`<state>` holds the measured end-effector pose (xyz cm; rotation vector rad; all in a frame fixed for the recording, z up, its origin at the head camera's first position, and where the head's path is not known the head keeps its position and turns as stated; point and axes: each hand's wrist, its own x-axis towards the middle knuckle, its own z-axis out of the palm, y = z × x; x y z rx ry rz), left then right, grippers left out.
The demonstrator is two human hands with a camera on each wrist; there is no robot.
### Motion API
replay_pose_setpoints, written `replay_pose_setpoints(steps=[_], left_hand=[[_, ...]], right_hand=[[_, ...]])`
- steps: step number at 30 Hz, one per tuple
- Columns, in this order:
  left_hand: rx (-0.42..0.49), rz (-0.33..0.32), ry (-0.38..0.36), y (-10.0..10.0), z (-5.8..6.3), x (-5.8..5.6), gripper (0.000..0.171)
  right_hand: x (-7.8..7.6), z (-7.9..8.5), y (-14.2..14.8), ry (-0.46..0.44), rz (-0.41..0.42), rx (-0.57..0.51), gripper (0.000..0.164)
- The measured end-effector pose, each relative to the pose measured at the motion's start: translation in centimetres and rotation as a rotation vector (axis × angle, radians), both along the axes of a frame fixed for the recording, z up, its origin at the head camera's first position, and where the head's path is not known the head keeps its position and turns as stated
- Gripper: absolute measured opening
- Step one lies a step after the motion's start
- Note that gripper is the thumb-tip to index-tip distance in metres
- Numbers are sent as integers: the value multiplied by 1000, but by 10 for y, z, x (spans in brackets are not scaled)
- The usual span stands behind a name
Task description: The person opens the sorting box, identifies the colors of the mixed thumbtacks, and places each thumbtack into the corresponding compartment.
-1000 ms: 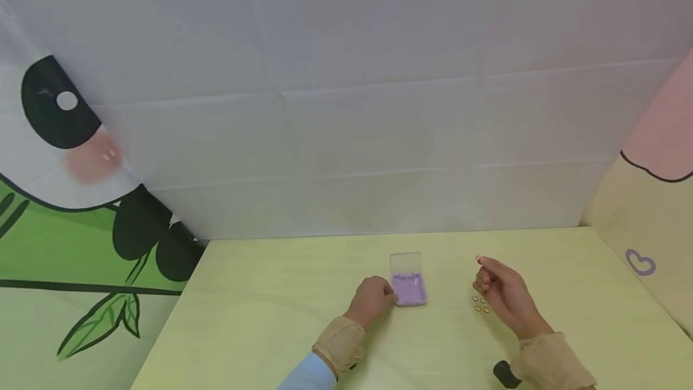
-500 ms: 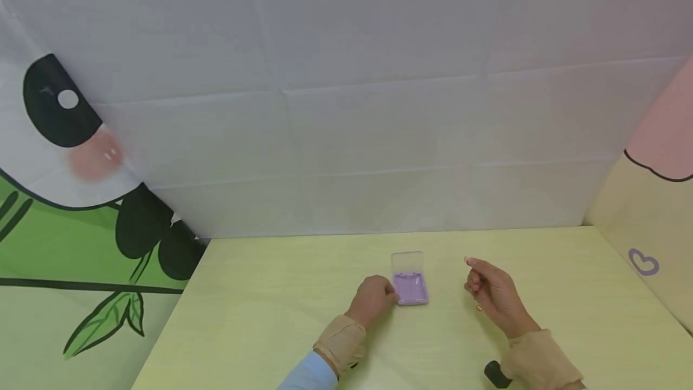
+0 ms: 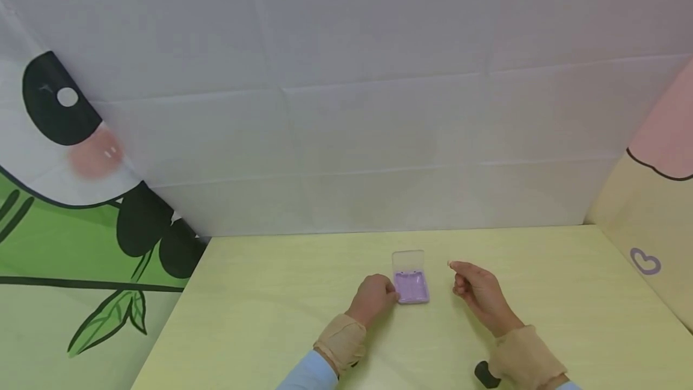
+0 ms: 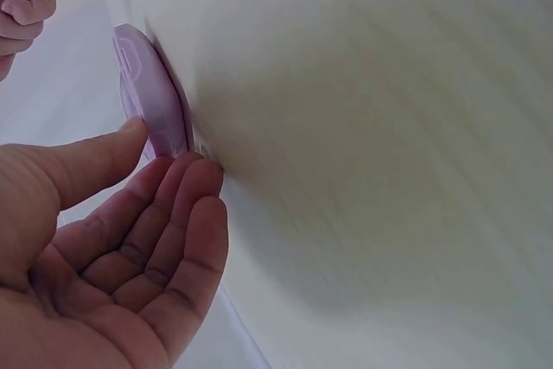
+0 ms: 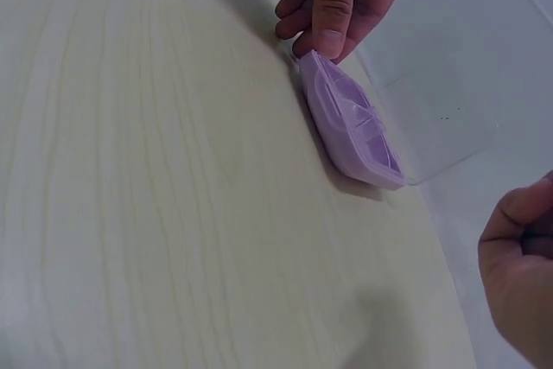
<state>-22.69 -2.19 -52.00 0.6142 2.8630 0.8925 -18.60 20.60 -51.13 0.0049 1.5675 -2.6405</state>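
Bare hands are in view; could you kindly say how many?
2: the left hand pinches the edge of the open purple rectangular plastic box, and the right hand hovers to its right.

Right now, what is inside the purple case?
The purple case shows purple inner walls and perhaps a divider, nothing else distinguishable. In the right wrist view its near wall covers part of the floor; the head view is too small to settle it.

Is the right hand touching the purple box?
Apart. The head view shows a strip of yellow table between the right hand and the purple box.
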Motion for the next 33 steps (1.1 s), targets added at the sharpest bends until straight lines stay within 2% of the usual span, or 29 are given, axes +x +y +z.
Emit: replay_pose_setpoints(steps=[12,19,25,33], left_hand=[[-5,19,-4,5,0,-8,14],[3,28,2,7,-2,-12,13],[15,33,4,10,-2,-15,13],[18,55,1,15,0,-23,13]], right_hand=[[-15,2,-11,-152,-65,194,24],[-24,0,-17,-192,-66,321,11],[-33,-4,-21,-202,-66,425,36],[-52,-7,-24,-182,-45,560,40]])
